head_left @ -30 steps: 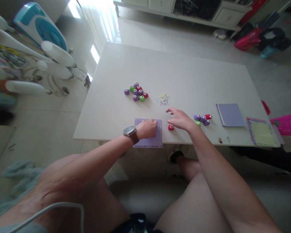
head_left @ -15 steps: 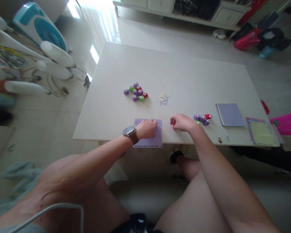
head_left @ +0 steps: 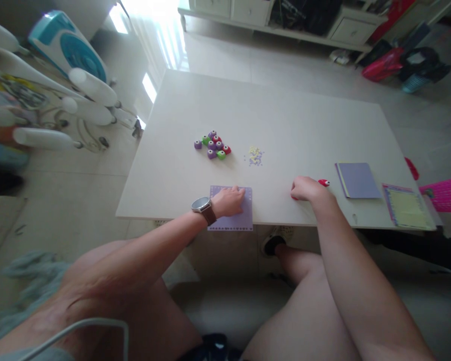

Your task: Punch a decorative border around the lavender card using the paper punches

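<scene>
My left hand (head_left: 228, 201), with a watch (head_left: 202, 204) on the wrist, lies flat on a sheet of purple paper (head_left: 235, 222). Small punched shapes run along the sheet's edges, and its near edge hangs over the table's front. To the right, my right hand (head_left: 306, 189) is closed around a small red craft punch (head_left: 294, 198), of which only a little shows below the fingers. Just beyond that hand rests another red punch (head_left: 323, 183); the hand and forearm hide the punches around it.
Several purple, green and red punches (head_left: 211, 144) stand grouped on the white table (head_left: 278, 120). Yellow and purple paper bits (head_left: 255, 156) lie beside them. At right are a stack of purple paper (head_left: 358, 180), a yellow sheet with a patterned border (head_left: 408, 206) and a pink basket (head_left: 445, 194).
My right hand has moved right with the red craft punch, away from the purple sheet and in front of the smaller punch group. My left hand stays on the paper.
</scene>
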The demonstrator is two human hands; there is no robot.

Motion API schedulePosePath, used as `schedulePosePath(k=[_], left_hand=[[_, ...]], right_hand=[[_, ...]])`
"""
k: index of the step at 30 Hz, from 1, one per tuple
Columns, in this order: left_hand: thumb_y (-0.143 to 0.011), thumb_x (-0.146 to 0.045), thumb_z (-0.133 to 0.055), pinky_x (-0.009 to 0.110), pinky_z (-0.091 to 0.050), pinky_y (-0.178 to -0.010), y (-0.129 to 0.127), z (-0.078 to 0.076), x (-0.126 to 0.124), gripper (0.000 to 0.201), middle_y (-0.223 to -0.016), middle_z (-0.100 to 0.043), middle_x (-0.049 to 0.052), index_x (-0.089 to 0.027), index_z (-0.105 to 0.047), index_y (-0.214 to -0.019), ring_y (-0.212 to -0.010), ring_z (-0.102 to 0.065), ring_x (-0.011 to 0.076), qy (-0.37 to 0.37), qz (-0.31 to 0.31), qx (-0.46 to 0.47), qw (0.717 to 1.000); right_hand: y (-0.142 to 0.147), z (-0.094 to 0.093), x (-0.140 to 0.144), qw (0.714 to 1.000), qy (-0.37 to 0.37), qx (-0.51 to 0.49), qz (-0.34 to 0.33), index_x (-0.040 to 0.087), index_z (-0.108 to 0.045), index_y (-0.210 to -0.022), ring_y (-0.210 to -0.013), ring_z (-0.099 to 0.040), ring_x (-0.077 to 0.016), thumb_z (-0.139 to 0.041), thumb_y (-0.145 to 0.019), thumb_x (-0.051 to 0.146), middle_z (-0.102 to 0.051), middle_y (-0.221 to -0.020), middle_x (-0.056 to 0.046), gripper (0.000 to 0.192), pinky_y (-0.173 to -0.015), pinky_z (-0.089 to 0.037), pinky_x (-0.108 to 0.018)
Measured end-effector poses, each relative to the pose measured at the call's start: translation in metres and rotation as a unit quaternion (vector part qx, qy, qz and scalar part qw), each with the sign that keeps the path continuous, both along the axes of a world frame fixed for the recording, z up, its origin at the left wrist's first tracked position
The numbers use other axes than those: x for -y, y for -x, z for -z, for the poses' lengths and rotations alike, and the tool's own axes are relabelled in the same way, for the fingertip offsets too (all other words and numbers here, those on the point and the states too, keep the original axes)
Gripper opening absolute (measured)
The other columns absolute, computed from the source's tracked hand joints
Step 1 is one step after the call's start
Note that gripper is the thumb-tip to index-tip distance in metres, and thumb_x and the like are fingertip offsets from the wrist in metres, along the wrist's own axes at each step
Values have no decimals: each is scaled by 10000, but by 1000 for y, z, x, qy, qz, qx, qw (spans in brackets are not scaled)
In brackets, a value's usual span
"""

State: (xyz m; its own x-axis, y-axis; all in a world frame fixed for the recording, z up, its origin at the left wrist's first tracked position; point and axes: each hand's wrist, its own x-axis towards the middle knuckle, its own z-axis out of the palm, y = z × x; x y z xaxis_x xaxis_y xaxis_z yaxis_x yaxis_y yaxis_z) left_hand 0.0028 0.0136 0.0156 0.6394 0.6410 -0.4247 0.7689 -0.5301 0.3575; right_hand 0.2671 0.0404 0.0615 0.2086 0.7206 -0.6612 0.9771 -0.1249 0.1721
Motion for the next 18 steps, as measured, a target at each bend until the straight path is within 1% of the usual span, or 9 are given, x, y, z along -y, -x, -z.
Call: schedulePosePath(k=[2,6,8,10,12,13,15,16,18], left_hand=[[-893,-360,-672,399,-530,-928,1,-1,-2,406,-1243,-653,180,-130,-589,-1217,-1075,-683,304,6,2,6,1000],[-925,-336,-619,334,-515,-908,12,-14,-14,323,-1203,-690,123,-166,-616,-1199,-1053,-677,250,32,-9,33,999],[-934,-343,-599,334,-507,-933,23,-22,-24,332,-1228,-672,132,-160,-619,-1211,-1081,-662,250,-2,-39,41,998],[-933,-324,-585,377,-491,-996,36,-27,-36,391,-1324,-623,171,-133,-594,-1274,-1203,-606,289,-82,-93,40,991],[-932,-307,-579,428,-455,-1078,50,-27,-47,511,-1488,-523,194,-126,-518,-1405,-1383,-479,329,-139,-144,34,979],[-934,-304,-576,450,-428,-1116,57,-25,-52,572,-1563,-459,191,-134,-468,-1469,-1457,-401,342,-150,-161,29,975],[-935,-306,-572,484,-375,-1172,68,-20,-60,664,-1650,-360,182,-143,-385,-1550,-1531,-299,359,-139,-175,10,975],[-936,-304,-568,490,-351,-1194,72,-17,-63,681,-1664,-344,176,-147,-368,-1568,-1542,-286,359,-131,-177,4,976],[-935,-296,-562,472,-327,-1217,77,-14,-68,660,-1651,-374,162,-159,-395,-1558,-1529,-327,339,-120,-175,5,977]], right_hand=[[1,0,0,1000,-11,1,-4,125,-818,-961,-918,-736,-298,-632,-807,112,-768,-974,-210,242,-803,-547,-359],[8,3,2,996,-72,-17,-41,162,-781,-1120,-1058,-700,-301,-606,-888,270,-670,-1268,-184,310,-909,-537,-403],[14,3,3,994,-98,-24,-52,171,-750,-1190,-1102,-681,-300,-586,-909,312,-612,-1334,-169,355,-952,-523,-410],[19,2,4,992,-109,-31,-55,168,-731,-1215,-1106,-674,-297,-572,-917,325,-594,-1334,-162,373,-972,-511,-409],[22,2,5,991,-112,-39,-56,161,-721,-1220,-1104,-670,-300,-567,-917,331,-590,-1326,-163,380,-978,-503,-410],[23,2,5,991,-110,-43,-57,159,-718,-1220,-1106,-668,-301,-567,-916,334,-592,-1321,-162,382,-978,-501,-410],[24,3,5,991,-106,-50,-58,162,-715,-1217,-1110,-666,-302,-568,-914,343,-599,-1311,-158,383,-971,-499,-406],[23,3,5,991,-105,-53,-59,165,-715,-1216,-1110,-666,-301,-568,-914,348,-602,-1309,-155,383,-967,-499,-402],[23,5,5,991,-105,-58,-62,172,-714,-1218,-1103,-669,-298,-568,-915,364,-608,-1308,-150,387,-959,-500,-398]])
